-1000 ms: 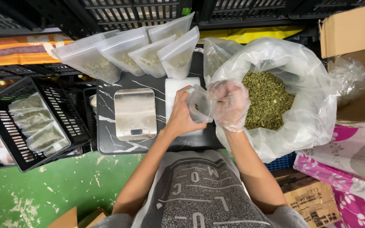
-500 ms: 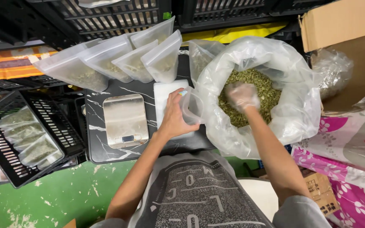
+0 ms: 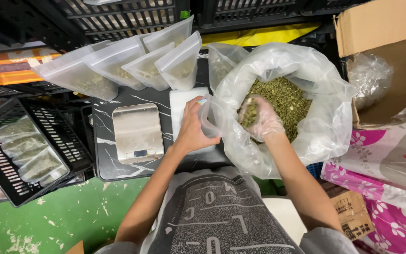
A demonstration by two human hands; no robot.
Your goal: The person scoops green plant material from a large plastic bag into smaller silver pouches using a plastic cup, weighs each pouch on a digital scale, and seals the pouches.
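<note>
My left hand (image 3: 193,129) grips a small clear pouch (image 3: 211,116) by its open mouth, right beside the big clear plastic bag (image 3: 327,124) of green seeds (image 3: 285,99). My right hand (image 3: 258,117), in a thin clear glove, is inside the big bag, closed on a handful of the seeds and lifted toward the pouch. A silver kitchen scale (image 3: 137,132) lies flat on the dark marble-patterned board (image 3: 102,141), left of my left hand.
Several clear pouches (image 3: 132,63) partly filled with seeds stand open behind the scale. A black crate (image 3: 57,141) at the left holds several filled pouches. Cardboard boxes (image 3: 391,47) and pink flowered cloth (image 3: 386,188) are at the right. Green floor lies below.
My right hand went from next to the pouch into the big bag, then came up with a handful of seeds toward the pouch. My left hand kept holding the pouch.
</note>
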